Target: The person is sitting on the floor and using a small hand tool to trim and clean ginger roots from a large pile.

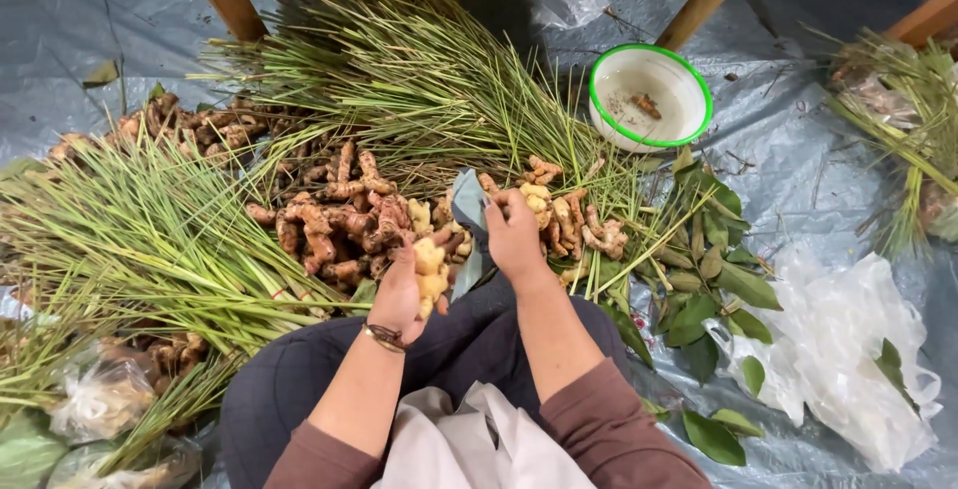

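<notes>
Yellow root in cupped left hand

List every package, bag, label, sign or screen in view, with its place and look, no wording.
Crumpled clear-white plastic bags: on the grey tarp at lower right, beside green leaves.
Small clear plastic bags: lower left among the grass stalks, knotted, filled with brownish contents.
Blue-grey wrapper or bag: centre, held up by the right hand, flat and folded; left hand holds a pale yellow root piece.
Labels, signs, screens: none visible.
</notes>
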